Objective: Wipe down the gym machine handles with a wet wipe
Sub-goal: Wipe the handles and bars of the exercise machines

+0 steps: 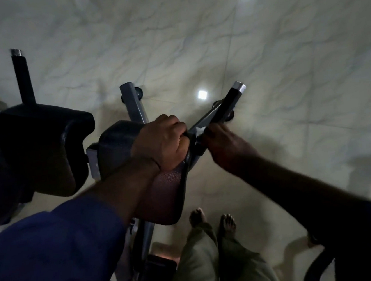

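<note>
Fingers [179, 127] of the left hand [162, 142] curl tight over the edge of the black arm pad [116, 143], gripping it; the right hand [224, 145] reaches its fingertips [209, 129] to a pale scrap, seemingly the wet wipe [200, 130], at the near end of the handle [228, 103], too shadowed to tell whether they close. The handle's long axis runs diagonally, its chrome-capped end pointing up-right, away from the person.

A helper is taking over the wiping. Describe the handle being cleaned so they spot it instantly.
Start at the arm pad the left hand grips. The handle juts up-right from it, chrome-capped; unlike the far-left handle, the right hand is at its base.
</note>
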Tool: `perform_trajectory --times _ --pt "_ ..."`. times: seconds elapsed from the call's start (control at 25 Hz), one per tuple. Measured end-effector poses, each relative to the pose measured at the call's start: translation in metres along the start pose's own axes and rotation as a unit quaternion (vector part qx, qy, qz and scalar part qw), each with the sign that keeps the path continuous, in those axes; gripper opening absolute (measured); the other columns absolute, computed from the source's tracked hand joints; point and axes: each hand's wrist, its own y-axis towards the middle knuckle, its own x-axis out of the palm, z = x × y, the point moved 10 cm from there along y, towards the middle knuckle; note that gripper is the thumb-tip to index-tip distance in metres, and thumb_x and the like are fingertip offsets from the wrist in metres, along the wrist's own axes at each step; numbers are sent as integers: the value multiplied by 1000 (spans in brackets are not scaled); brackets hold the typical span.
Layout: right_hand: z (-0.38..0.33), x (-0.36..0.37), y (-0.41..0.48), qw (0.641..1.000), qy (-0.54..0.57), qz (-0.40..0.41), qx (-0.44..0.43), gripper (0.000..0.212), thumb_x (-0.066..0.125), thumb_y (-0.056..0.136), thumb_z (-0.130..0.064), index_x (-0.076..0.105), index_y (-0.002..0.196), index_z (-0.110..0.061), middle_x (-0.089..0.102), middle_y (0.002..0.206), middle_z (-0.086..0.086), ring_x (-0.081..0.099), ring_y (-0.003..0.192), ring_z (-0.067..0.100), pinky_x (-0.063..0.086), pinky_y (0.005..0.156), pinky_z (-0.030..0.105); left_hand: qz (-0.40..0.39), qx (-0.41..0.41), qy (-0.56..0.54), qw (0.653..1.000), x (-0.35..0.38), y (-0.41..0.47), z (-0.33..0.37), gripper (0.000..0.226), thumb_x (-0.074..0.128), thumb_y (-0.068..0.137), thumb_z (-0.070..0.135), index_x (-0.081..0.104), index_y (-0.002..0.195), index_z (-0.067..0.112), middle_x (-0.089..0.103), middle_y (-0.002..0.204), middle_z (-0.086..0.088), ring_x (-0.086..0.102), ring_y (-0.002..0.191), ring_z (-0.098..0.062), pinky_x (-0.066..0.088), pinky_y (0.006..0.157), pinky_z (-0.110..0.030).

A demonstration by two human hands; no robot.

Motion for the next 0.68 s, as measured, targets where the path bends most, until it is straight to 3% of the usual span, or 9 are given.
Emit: perform_trajectory --times 0.04,0.12,0.2,0.28,0.36,0.48,0.56,0.64,0.68 --pt "22 -16 14 1000 -14 11 0 39 32 102 -9 69 100 5 61 96 23 56 90 35 52 77 48 3 2 3 1000 0 -1 1 44 35 93 38 71 95 13 67 96 -3 60 94 -26 52 72 -40" --pt "94 -62 44 993 -23 54 104 44 33 95 -16 70 98 6 64 100 27 61 95 41 53 81 52 5 -5 4 1000 -1 -2 0 46 33 93 38 71 93 13 67 94 -4 60 93 -27 49 70 -37" --pt "111 -82 51 979 -67 100 163 41 37 89 -17 72 95 3 65 104 24 62 99 46 54 84 50 -3 -14 5 1000 -3 -1 0 50 29 91 39 72 93 13 68 95 -4 62 93 -28 49 70 -36" --pt "63 -58 42 992 -61 57 95 32 42 88 -6 72 96 1 64 105 21 61 100 43 52 87 46 -6 -6 -2 1000 -5 0 3 50 29 92 42 70 92 14 68 94 -5 62 91 -27 51 70 -36" --pt "52 -36 31 998 -28 -21 45 36 41 87 -3 71 107 0 65 114 20 62 110 39 51 97 45 -1 0 -7 1000 -6 -1 2 50 29 93 43 69 91 14 67 93 -5 61 88 -26 49 69 -36" --pt "119 -80 41 975 -43 85 203 37 44 93 -12 70 119 -6 65 133 14 59 127 29 43 112 30 -5 1 -12 1000 -5 -1 1 51 24 92 44 66 94 16 65 95 -3 59 90 -23 42 70 -34" --pt "130 -86 44 967 -5 87 239 28 49 98 -16 71 114 -10 68 127 8 62 119 21 40 102 16 2 3 -13 1000 -6 -2 3 50 23 92 43 65 95 16 64 95 -2 58 90 -23 41 70 -34" --pt "125 -62 46 967 94 68 226 24 52 97 -22 74 103 -15 71 114 4 65 109 21 45 99 24 8 7 -12 1000 -7 -1 4 48 24 92 43 64 93 16 63 93 -2 58 89 -23 38 69 -32" --pt "132 -55 46 932 213 82 281 20 54 93 -22 74 93 -19 71 104 3 65 99 23 49 94 31 8 7 -10 1000 -7 -1 4 48 25 93 43 64 93 17 63 93 -1 59 89 -23 38 69 -32"
